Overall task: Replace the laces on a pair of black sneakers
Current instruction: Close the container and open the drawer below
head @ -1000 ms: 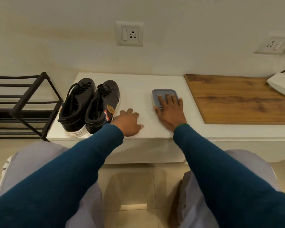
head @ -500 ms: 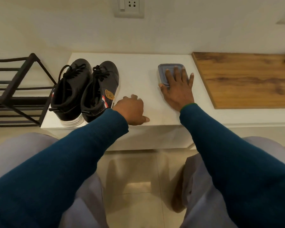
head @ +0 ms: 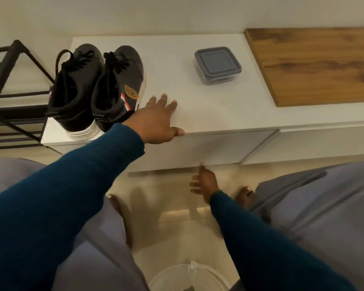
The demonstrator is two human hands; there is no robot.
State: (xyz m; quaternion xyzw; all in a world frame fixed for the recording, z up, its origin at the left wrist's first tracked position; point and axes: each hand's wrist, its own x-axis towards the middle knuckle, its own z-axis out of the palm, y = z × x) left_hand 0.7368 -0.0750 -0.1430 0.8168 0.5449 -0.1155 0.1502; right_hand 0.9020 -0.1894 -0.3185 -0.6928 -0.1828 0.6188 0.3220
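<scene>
Black low-top sneakers (head: 97, 89) with white soles are not yet unlaced, so the step in hand looks like picking up the first shoe. The left hand (head: 156, 120) lies flat on the white desk (head: 208, 110), fingers spread wide, thumb over the front edge, holding nothing. The nearer sneaker sits just beside it at ten o'clock. A short reach to that heel should do. Lifting by the heel collar rather than by the loose bow would keep the pair from tipping off the desk's left end. The right hand (head: 204, 183), blurred, hangs open and empty below the desk front; I cannot tell what it is after. The sneakers stand side by side, touching, heels toward the person. Thin black laces (head: 78, 59) bunch in slack loops over the tongues. One shoe shows a tan badge and red-and-white stripes.
</scene>
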